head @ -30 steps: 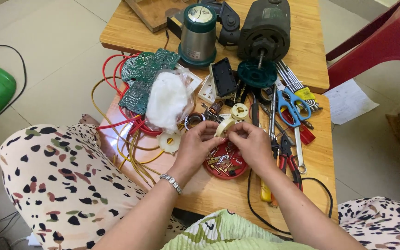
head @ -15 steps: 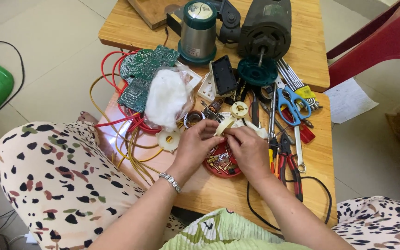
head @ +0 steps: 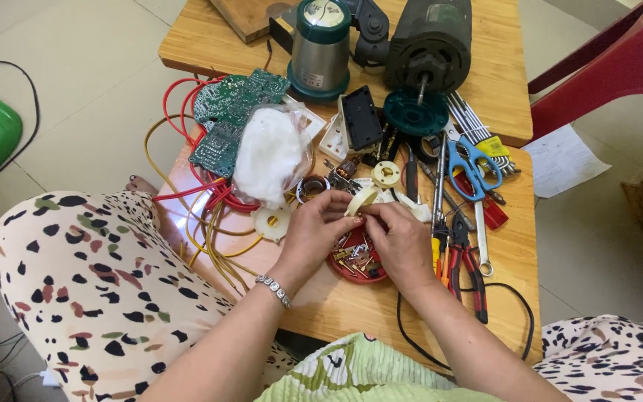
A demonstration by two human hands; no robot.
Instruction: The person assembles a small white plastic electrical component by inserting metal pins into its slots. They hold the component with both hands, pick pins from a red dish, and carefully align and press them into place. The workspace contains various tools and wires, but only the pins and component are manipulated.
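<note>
Nearest the camera, both forearms reach forward over a green patterned garment, with spotted trousers on the knees to either side. The left hand (head: 314, 231), a bead bracelet (head: 274, 289) on its wrist, and the right hand (head: 400, 240) meet over a small red dish (head: 351, 269) full of screws and little metal parts, near the front edge of the wooden table (head: 336, 301). The fingers of both hands are pinched together around a pale cream plastic ring (head: 360, 201), held between them just above the dish; whether something smaller is also gripped at the fingertips I cannot tell, since the fingers cover it.

Just right of the right hand lie red-handled pliers (head: 470, 272) and a yellow-handled screwdriver (head: 436, 249), with a black cable (head: 470, 327) looping off the table's edge. Left of the left hand sits a cream plastic disc (head: 272, 220), and beyond it a tangle of red and yellow wires (head: 202, 216).

Further back rest a white wad in a clear bag (head: 269, 155), two green circuit boards (head: 234, 112), a black plastic box (head: 361, 117), blue-handled scissors (head: 470, 165) and a set of hex keys (head: 474, 123). At the far side stand a metal jug with a green lid (head: 320, 46) and a dark electric motor (head: 429, 41) with a green round base (head: 414, 112) lying in front of it. A red chair (head: 619, 67) stands off to the right.
</note>
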